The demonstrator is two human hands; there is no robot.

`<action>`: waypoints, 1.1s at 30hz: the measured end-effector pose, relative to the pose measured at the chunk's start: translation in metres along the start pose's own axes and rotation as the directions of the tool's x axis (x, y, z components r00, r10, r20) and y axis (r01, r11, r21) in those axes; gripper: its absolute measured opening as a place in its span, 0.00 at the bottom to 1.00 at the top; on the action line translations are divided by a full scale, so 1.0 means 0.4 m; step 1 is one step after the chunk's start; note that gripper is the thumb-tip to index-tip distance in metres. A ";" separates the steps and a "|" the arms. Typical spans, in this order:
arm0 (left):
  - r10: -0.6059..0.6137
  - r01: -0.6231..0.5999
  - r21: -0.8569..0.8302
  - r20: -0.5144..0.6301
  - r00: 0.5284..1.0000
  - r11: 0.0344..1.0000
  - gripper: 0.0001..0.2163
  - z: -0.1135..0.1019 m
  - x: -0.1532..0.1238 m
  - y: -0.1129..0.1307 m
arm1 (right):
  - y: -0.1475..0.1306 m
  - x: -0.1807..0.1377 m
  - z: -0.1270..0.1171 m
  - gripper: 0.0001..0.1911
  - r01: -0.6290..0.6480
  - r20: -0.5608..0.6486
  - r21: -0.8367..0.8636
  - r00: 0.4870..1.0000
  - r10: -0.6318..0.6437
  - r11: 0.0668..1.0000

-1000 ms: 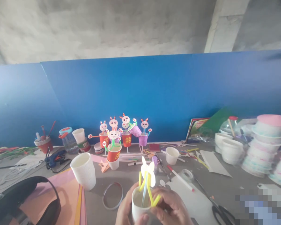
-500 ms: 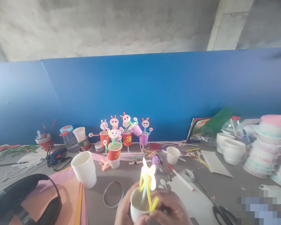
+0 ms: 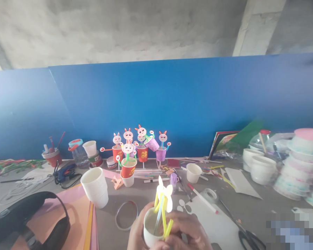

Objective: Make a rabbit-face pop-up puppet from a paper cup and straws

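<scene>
A white paper cup is in my left hand, whose fingers wrap round its side at the lower middle of the view. Out of the cup rise bent yellow straws and a pale blue stick. At their top sits a white paper cutout with long ear shapes, seen from its plain side. My right hand is closed at the cup's right rim, its fingers on the yellow straw that bends outward there. The fingertips are partly hidden behind the straw and cup.
Finished rabbit figures on cups stand ahead. A stack of white cups, a tape ring and coloured paper lie left. To the right are scissors, a marker and stacked painted bowls.
The cup has shifted very slightly to the left and the whole view has turned a little. Both hands keep nearly the same hold on the cup and straw.
</scene>
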State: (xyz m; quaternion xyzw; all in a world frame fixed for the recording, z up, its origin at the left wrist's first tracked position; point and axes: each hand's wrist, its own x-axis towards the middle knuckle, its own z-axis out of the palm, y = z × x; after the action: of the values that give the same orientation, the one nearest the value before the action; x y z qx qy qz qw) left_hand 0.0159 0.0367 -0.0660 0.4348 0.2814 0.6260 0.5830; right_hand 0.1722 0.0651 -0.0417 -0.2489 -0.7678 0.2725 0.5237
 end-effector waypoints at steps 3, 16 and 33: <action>0.080 -0.076 0.152 -0.026 0.996 0.986 0.29 -0.008 0.007 0.001 | -0.013 0.002 -0.008 0.17 0.060 -0.003 -0.056 0.998 -0.060 0.997; 0.224 -0.193 0.411 -0.029 0.974 0.891 0.23 -0.021 0.010 -0.016 | -0.022 -0.005 -0.016 0.07 -0.074 -0.036 0.000 0.997 0.074 0.997; 0.250 -0.232 0.478 0.027 0.968 0.847 0.20 0.002 0.020 0.022 | -0.012 -0.004 -0.003 0.15 -0.068 -0.012 0.136 0.997 0.070 0.988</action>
State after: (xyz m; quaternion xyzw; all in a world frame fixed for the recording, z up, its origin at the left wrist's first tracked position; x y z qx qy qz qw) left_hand 0.0128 0.0430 -0.0564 0.5852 0.3806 0.6133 0.3695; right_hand 0.1735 0.0607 -0.0391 -0.2415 -0.7338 0.3401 0.5362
